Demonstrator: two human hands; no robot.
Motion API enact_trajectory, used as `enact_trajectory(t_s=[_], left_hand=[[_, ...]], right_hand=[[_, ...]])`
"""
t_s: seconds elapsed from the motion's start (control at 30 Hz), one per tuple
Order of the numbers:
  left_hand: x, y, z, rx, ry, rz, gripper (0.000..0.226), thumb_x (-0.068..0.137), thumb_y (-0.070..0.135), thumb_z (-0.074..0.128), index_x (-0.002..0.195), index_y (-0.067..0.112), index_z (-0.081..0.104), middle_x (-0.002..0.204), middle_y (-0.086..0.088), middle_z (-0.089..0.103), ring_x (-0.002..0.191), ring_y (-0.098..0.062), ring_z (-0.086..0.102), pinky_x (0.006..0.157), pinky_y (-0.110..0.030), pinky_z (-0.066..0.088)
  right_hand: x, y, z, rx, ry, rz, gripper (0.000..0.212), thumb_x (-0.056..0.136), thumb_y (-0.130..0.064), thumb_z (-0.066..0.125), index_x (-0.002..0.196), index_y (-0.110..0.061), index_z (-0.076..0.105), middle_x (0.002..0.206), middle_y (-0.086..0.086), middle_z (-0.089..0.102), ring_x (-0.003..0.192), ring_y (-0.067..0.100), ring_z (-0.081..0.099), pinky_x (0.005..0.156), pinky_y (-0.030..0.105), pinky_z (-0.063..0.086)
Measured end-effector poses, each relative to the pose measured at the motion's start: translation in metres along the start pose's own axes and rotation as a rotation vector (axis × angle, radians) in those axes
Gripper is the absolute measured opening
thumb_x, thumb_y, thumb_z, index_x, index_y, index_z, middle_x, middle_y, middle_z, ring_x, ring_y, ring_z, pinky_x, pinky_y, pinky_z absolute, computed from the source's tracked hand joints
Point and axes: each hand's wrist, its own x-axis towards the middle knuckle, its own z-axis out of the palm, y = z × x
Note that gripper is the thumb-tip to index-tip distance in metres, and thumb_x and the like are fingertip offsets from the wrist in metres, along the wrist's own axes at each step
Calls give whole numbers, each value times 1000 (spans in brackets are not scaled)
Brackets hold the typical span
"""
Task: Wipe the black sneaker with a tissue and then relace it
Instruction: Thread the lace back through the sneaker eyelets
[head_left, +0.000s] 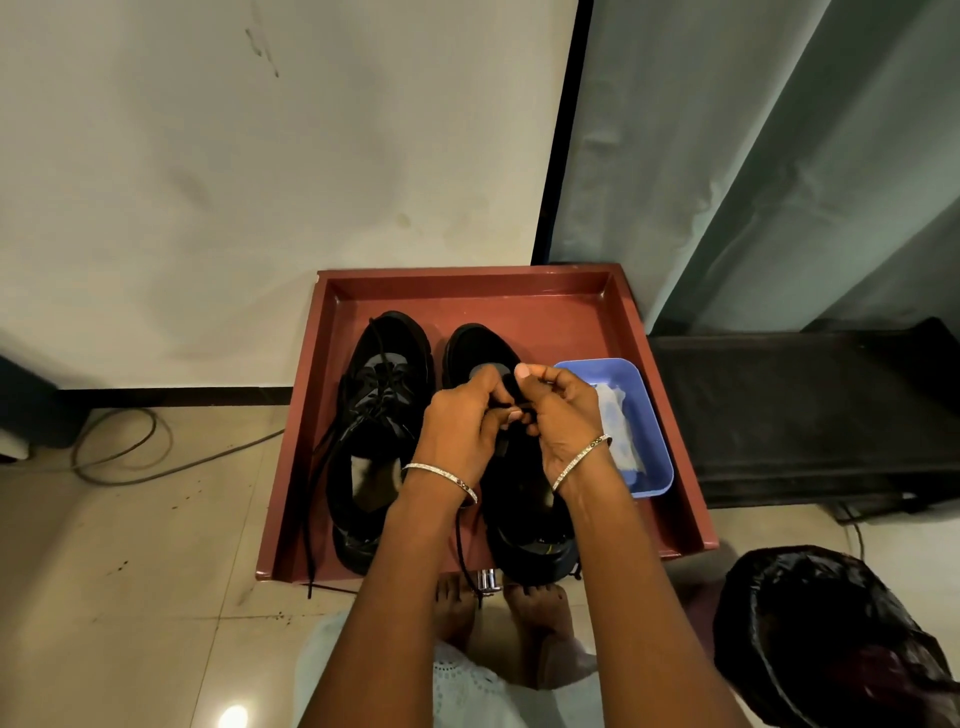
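Cable (119, 447) looped on floor tiles, far left. Red rimmed worktop (467, 278) carries two black sneakers side by side, toes pointing away. Left sneaker (384, 395): laces loose, ends trailing over worktop's near edge. Left hand (457, 431) above right sneaker (524, 514), fingers curled, pinching black lace (511, 392). Right hand (561, 415) close against it, thumb raised, pinching same lace. Blue tub (657, 457) just beside right sneaker, tissues (618, 426) inside. Black-lined bin (810, 623) on floor, near right.

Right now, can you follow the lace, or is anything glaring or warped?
Head view: dim, warm light; the lace pinched between left hand and right hand melts into the black sneaker; small glare on the floor tile; wide-angle slants the black frame edge.
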Motion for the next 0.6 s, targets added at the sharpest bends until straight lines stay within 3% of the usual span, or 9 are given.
enact_trajectory(t_s=[0.1, 0.23, 0.33, 0.4, 0.47, 0.53, 0.6], left_hand=[[0, 1, 2, -118, 33, -99, 11, 91, 6, 66, 86, 9, 56, 72, 7, 65, 67, -1, 64, 65, -18, 52], [0, 6, -2, -496, -17, -333, 10, 93, 8, 65, 90, 0, 60, 76, -3, 71, 70, -7, 68, 68, -19, 52], [0, 9, -2, -678, 9, -475, 10, 93, 9, 65, 88, 2, 63, 76, -6, 72, 72, -12, 68, 73, -26, 54], [2, 8, -1, -736, 37, -560, 10, 92, 12, 66, 84, 6, 66, 75, -3, 73, 73, -14, 68, 80, -32, 53], [3, 8, -1, -765, 56, -617, 11, 91, 13, 68, 80, 9, 68, 74, -2, 72, 73, -13, 68, 77, -28, 53], [3, 9, -2, -813, 62, -642, 10, 89, 12, 69, 81, 5, 69, 80, -9, 72, 77, -19, 69, 75, -27, 58], [3, 11, -3, -821, 71, -662, 11, 88, 12, 71, 85, 2, 69, 85, -15, 70, 79, -22, 68, 73, -26, 59]], right_hand=[[-2, -4, -1, -4, -42, -22, 12, 93, -20, 67, 85, -12, 63, 66, 0, 57, 45, 4, 50, 43, 15, 39], [-5, -9, -7, -16, -127, -45, 23, 93, -25, 67, 74, -12, 63, 62, -3, 57, 58, 7, 54, 58, 20, 49], [-6, -15, -20, -180, -157, -105, 32, 90, -33, 69, 66, -14, 61, 62, -3, 54, 63, 9, 51, 64, 19, 48], [-8, -19, -32, -354, -201, -140, 36, 86, -42, 70, 68, -11, 63, 64, -3, 58, 62, 6, 52, 60, 13, 45], [-9, -20, -43, -516, -317, -129, 46, 77, -49, 73, 78, -4, 70, 72, 1, 66, 66, 5, 58, 65, 15, 48], [-10, -17, -49, -618, -428, -147, 46, 70, -47, 75, 85, -4, 74, 78, 7, 70, 73, 11, 63, 71, 21, 53], [-12, -16, -48, -623, -473, -178, 35, 77, -37, 75, 86, -4, 74, 81, 11, 71, 78, 15, 66, 71, 24, 55]])
